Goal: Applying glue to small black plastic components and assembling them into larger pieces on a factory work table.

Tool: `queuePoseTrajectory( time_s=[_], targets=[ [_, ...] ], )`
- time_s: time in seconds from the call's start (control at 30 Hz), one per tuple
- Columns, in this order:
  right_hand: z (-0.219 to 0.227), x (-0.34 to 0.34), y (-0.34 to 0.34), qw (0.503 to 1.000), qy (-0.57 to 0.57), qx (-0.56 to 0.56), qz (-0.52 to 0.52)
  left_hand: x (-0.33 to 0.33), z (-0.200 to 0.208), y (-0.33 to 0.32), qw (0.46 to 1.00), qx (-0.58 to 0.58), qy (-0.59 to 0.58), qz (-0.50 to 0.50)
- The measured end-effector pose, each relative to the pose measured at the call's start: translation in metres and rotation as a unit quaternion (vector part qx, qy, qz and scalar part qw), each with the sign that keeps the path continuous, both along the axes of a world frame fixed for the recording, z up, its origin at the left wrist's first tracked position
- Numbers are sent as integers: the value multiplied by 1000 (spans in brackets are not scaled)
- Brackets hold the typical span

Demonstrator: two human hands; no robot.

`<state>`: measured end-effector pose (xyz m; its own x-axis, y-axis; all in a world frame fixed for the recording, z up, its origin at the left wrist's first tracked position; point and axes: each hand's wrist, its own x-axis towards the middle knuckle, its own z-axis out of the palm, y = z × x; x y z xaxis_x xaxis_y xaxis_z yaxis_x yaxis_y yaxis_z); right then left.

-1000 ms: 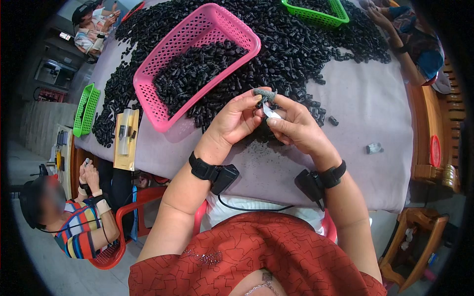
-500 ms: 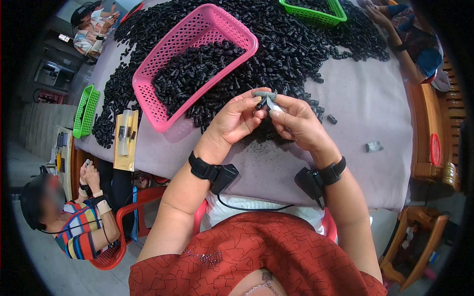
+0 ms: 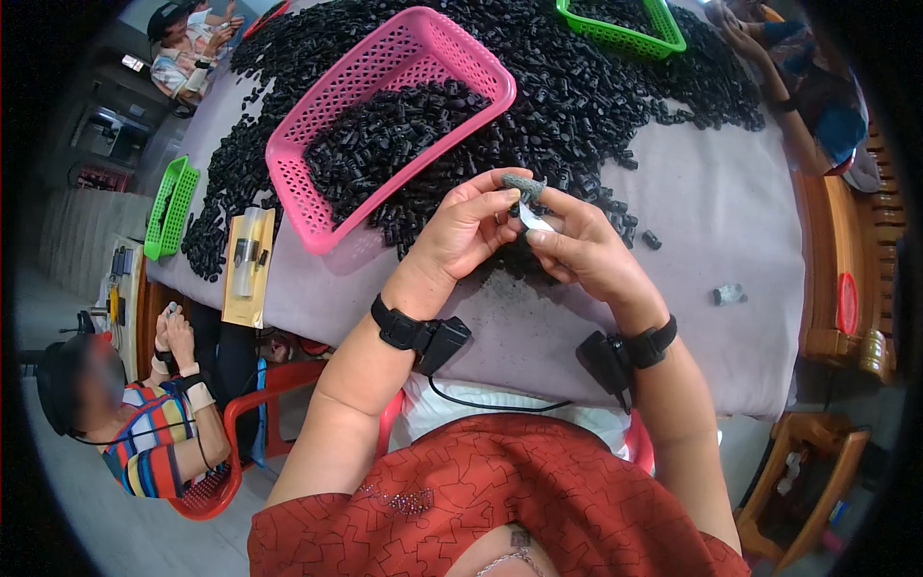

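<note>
In the head view, the fingers of the left hand (image 3: 461, 223) were pinched on a small dark piece (image 3: 521, 200), mostly hidden below a rough grey wrap (image 3: 524, 184). The fingers of the right hand (image 3: 585, 245) clamped a pale blade (image 3: 534, 220) beside that piece, its long axis slanting up-left toward it, with black parts (image 3: 567, 135) heaped beyond both hands.

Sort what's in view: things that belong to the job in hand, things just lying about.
Likely job things:
pale flat piece in the right hand
heaped black pieces
pink basket

Likely lying about:
small grey-white piece
red oval object
</note>
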<state>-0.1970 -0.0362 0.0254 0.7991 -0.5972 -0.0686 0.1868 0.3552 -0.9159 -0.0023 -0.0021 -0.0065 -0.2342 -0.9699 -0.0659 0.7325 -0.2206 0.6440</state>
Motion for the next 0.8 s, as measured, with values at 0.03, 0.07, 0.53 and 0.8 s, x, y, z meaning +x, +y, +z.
queuePoseTrajectory(
  time_s=[0.03, 0.07, 0.53, 0.8],
  targets=[
    [-1, -1, 0, 1000, -3, 3, 1, 0, -1, 0, 1000, 6, -5, 1],
    [-1, -1, 0, 1000, -5, 6, 3, -1, -1, 0, 1000, 11, -10, 2],
    [-10, 1, -1, 1000, 1, 26, -15, -5, 3, 3, 999, 6, -27, 28],
    [-5, 0, 0, 1000, 8, 17, -12, -9, 7, 3, 996, -3, -50, 68]
  ],
)
